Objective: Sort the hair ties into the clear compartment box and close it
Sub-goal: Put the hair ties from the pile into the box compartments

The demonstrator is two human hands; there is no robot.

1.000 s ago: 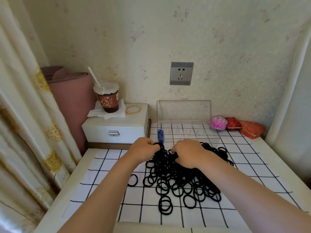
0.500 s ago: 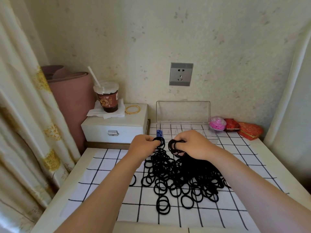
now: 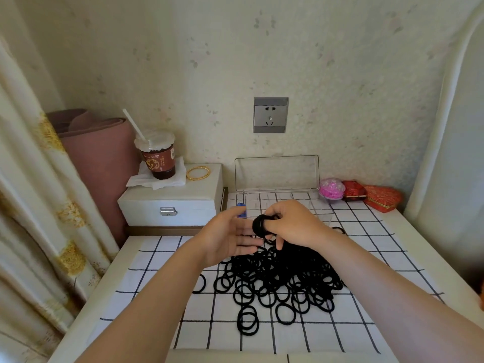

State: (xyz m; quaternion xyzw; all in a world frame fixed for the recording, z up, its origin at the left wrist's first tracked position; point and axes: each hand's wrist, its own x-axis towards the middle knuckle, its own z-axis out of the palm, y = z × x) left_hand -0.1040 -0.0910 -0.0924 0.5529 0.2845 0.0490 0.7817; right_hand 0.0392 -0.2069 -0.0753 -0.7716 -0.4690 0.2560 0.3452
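left hand: fingers straight, holding nothing | right hand: curled round bundle of black hair ties | loose pile: on checked cloth | clear compartment box: behind hands, lid upright

hair ties before box, cup left

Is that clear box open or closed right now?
Open: the clear box has its lid standing upright at the back.

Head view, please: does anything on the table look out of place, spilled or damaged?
Only one thing: a single hair tie lies apart, left of the pile on the checked cloth. Nothing looks spilled or damaged.
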